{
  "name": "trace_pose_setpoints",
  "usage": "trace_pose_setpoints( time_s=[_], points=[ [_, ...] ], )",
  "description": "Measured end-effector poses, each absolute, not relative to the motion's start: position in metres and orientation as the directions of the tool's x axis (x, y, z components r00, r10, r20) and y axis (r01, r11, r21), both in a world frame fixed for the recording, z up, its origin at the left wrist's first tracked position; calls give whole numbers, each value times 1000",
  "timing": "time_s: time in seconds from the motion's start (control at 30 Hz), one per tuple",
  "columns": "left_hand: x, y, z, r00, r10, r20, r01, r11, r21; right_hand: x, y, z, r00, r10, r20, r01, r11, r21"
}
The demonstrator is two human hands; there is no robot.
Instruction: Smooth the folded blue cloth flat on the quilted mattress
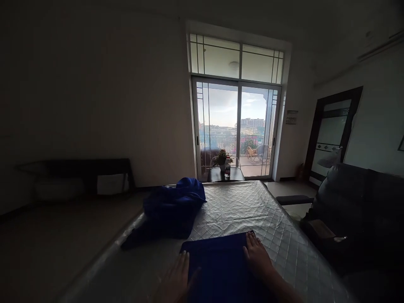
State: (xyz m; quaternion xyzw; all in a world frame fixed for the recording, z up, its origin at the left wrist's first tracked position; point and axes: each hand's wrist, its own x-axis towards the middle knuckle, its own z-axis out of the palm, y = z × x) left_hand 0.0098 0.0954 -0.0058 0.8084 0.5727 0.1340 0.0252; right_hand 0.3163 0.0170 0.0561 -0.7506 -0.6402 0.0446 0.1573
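Hands at a folded cloth on a quilted table, head view. Left hand (176,275) lies flat and open, fingers extended, on the left edge of the blue cloth (221,265); the thumb reaches onto the fabric. Right hand (257,256) likewise lies flat and open, palm down, on the cloth's far right corner, gripping nothing. The cloth sits at the near end of the table (252,206), spread as a neat flat rectangle with straight far and left edges, its lower part cut off by the frame. A second heap of blue fabric (172,210) lies crumpled on the left half of the table, beyond the flat cloth and apart from both hands; one dark corner of it trails toward the table's left edge.

Judged from this arrangement, one piece appears folded, or nearly so, and is being pressed smooth, while the heap remains unfolded and untouched; how many layers the flat cloth holds cannot be told in the dim light. Work seems roughly at its midpoint, with the crumpled heap as the remaining part.

Background: glazed balcony doors (235,130) with a potted plant (222,158) on a small table before them; dark sofa (360,210) at right; low bench (78,172) along the left wall.
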Motion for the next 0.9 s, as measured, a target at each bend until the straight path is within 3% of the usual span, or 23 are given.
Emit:
trace_pose_setpoints(
  time_s=[0.13, 0.23, 0.43, 0.67, 0.9],
  points=[
    [104, 68, 50, 585, 767, 264, 719, -641, 267, 318, 17, 51, 166, 975, 146, 956, -123, -267],
    [171, 56, 64, 678, 676, 290, 583, -734, 350, 324, 20, 46, 139, 979, 151, 972, -105, -210],
    [188, 72, 52, 602, 772, 202, 670, -627, 398, 334, 24, 38, 141, 975, 173, 972, -104, -209],
    [62, 113, 41, 416, 893, 173, 877, -444, 181, 328, 21, 50, 167, 975, 148, 949, -118, -292],
    [18, 125, 42, 287, 951, 113, 911, -308, 273, 330, 21, 56, 189, 974, 126, 931, -136, -339]
  ],
)
